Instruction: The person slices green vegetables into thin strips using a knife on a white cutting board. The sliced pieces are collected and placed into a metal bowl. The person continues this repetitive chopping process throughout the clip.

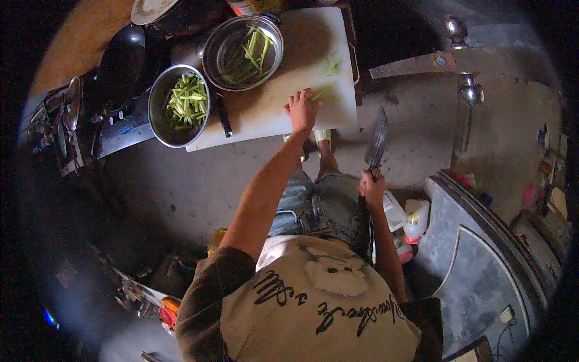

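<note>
My left hand [302, 112] is spread, its fingertips at a few blurred green scraps [322, 92] on the white cutting board [267, 115]. More feathery green bits [332, 66] lie farther back on the board. Away from the board's right corner, my right hand [373, 186] grips a kitchen knife [377, 140] by its handle, blade pointing forward over the floor. A metal bowl [154, 129] at the board's left holds short pieces of cut green stalk [187, 100]. Behind it, a wider steel basin [278, 63] contains longer green stalks [257, 47].
A black handle [224, 118] lies on the board beside the bowl. Farther left is a dark pan [123, 63], with a pale plate [151, 9] behind it. White plastic jugs [415, 218] stand on the floor at my right, next to a grey panel [470, 244].
</note>
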Action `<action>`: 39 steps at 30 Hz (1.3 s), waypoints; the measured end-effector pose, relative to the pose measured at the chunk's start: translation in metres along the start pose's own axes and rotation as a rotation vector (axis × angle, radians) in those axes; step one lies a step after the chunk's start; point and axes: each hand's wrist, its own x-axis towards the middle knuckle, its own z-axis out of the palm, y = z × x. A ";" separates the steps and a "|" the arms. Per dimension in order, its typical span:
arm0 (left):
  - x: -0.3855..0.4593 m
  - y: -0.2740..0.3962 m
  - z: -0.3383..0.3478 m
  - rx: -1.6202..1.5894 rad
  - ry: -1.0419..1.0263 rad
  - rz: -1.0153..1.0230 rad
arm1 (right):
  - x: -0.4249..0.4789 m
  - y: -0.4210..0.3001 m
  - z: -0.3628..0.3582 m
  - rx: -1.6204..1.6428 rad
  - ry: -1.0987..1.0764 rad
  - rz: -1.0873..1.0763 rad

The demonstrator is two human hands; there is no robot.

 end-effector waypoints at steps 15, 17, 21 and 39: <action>0.027 0.004 0.016 0.490 -0.207 0.384 | 0.004 -0.013 0.010 0.009 -0.087 0.036; 0.035 0.018 0.015 0.597 -0.174 0.545 | 0.009 0.005 -0.007 -0.040 -0.005 -0.009; 0.048 -0.044 0.075 0.771 0.006 0.653 | 0.009 0.000 -0.007 -0.043 0.057 -0.044; 0.030 -0.075 0.020 0.038 -0.196 0.312 | 0.059 -0.013 0.034 -0.251 -0.203 -0.125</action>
